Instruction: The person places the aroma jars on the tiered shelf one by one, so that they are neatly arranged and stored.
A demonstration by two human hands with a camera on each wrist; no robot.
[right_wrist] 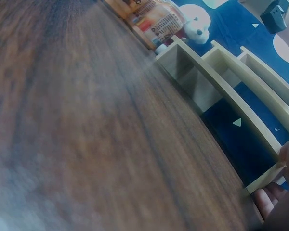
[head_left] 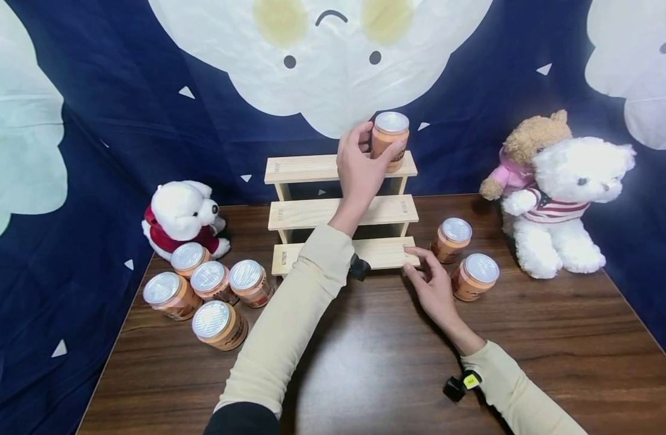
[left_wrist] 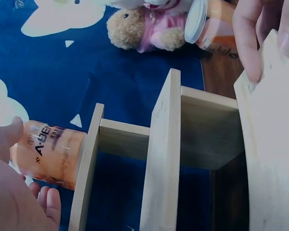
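My left hand (head_left: 364, 166) is around an orange jar with a silver lid (head_left: 390, 136), thumb in front and fingers at its left side. That jar stands at the right end of the top tier of a three-step wooden rack (head_left: 311, 212); the left wrist view shows its base against the board. With thumb and fingers, my right hand (head_left: 435, 291) grips the right end of the rack's lowest step. Two similar jars, one behind (head_left: 451, 240) and one in front (head_left: 474, 278), stand just right of that hand.
Several more jars (head_left: 213, 281) cluster left of the rack, beside a white plush bear in red (head_left: 183, 217). On the right sit a white bear in a striped shirt (head_left: 564, 205) and a brown bear in pink (head_left: 520, 157). A dark blue cloth (head_left: 213, 139) hangs behind the wooden table (head_left: 360, 362).
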